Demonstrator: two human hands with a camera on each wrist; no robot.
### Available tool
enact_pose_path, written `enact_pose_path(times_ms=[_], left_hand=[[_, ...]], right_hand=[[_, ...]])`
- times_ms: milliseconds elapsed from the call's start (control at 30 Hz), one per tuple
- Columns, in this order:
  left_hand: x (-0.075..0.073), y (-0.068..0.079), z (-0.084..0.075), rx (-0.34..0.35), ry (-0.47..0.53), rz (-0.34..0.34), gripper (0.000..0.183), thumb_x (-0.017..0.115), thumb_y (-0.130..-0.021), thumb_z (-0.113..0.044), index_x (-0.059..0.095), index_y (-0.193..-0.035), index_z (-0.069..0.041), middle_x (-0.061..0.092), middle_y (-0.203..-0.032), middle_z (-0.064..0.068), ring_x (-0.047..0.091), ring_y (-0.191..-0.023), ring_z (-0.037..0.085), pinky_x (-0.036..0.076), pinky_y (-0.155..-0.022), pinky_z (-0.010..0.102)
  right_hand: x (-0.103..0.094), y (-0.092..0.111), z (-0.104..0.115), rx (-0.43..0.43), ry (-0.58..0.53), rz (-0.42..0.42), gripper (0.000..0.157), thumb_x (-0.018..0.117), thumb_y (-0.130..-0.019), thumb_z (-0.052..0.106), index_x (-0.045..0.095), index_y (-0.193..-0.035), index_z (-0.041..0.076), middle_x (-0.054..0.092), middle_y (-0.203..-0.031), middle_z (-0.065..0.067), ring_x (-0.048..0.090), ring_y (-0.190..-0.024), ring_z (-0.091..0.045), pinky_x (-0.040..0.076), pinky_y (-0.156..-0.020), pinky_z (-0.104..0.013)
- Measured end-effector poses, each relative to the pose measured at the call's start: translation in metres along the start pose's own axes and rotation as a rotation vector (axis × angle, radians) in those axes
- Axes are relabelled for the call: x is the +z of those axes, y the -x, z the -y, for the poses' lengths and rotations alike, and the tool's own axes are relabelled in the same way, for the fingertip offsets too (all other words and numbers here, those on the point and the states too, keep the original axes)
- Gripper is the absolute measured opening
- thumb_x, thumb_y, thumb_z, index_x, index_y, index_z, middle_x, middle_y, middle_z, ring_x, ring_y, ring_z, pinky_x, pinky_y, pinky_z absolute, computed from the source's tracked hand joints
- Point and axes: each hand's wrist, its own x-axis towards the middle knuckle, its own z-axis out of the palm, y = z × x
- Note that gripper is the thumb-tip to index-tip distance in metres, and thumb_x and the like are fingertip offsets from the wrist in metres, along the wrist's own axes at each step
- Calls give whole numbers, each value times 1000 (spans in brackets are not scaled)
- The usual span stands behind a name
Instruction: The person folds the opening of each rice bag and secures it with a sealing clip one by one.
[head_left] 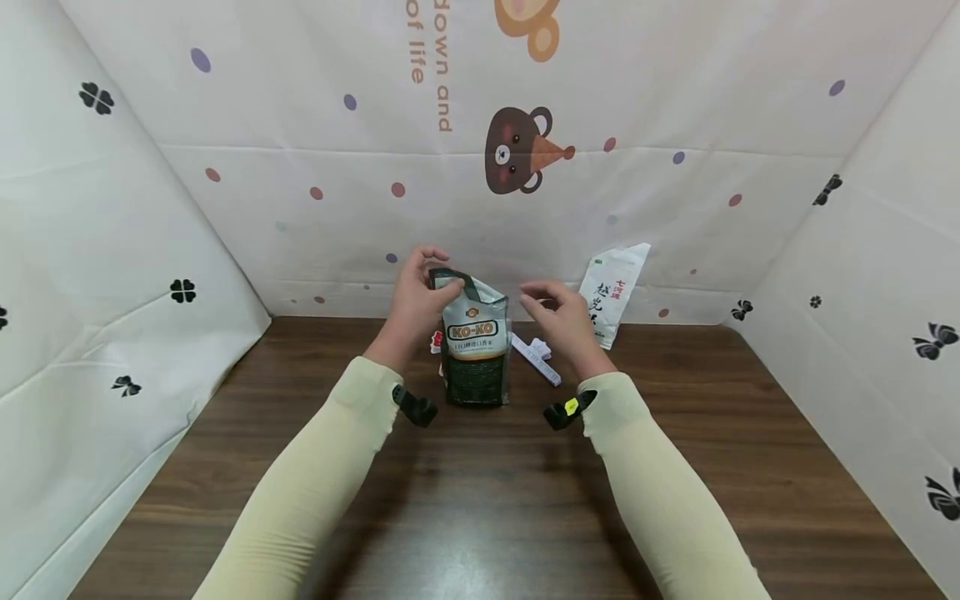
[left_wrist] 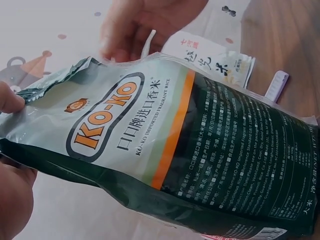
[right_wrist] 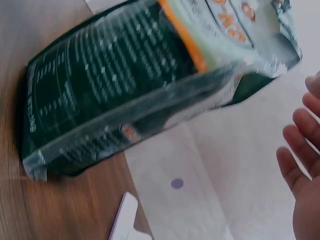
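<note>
A green and white KO-KO rice bag [head_left: 477,379] stands upright on the table, its top folded over and crumpled. My left hand [head_left: 417,305] pinches the bag's top left corner, the thumb on the front and the other fingers behind. In the left wrist view, the bag's printed front [left_wrist: 235,150] fills most of the picture. My right hand [head_left: 564,323] is beside the bag's upper right edge, fingers loosely bent and holding nothing. The right wrist view shows a gap between its fingers [right_wrist: 302,130] and the bag.
A white and lilac sealing clip [head_left: 536,358] lies on the table just right of the bag. Behind my right hand, a white rice packet [head_left: 613,292] leans against the patterned cloth backdrop [head_left: 420,225]. Something red and white [head_left: 436,342] peeks out behind the bag's left side.
</note>
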Motion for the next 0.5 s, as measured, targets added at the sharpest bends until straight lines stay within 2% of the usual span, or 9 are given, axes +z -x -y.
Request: enact_pose_path(times_ms=[200, 367, 500], left_hand=[[0, 4, 0, -9, -4, -27, 25, 66, -91, -10, 52, -113, -12, 59, -112, 9, 58, -99, 22, 53, -83, 38], [2, 7, 0, -3, 9, -39, 20, 67, -90, -10, 54, -105, -12, 58, -108, 6, 57, -99, 22, 53, -82, 36], [2, 9, 0, 2, 12, -43, 19, 67, -90, -10, 54, -104, -13, 58, -106, 6, 58, -98, 21, 53, -81, 35]], right_hand=[[-2, -4, -19, 57, 59, -52, 32, 62, -95, 33, 66, -120, 13, 65, -120, -7, 59, -112, -23, 49, -96, -42], [-3, -6, -37, 77, 100, -76, 27, 63, -94, 24, 67, -116, 8, 67, -114, -11, 60, -108, -26, 49, -94, -43], [-3, -6, -47, 120, 118, -57, 29, 61, -95, 24, 65, -119, 7, 65, -117, -12, 60, -108, -26, 49, -94, -43]])
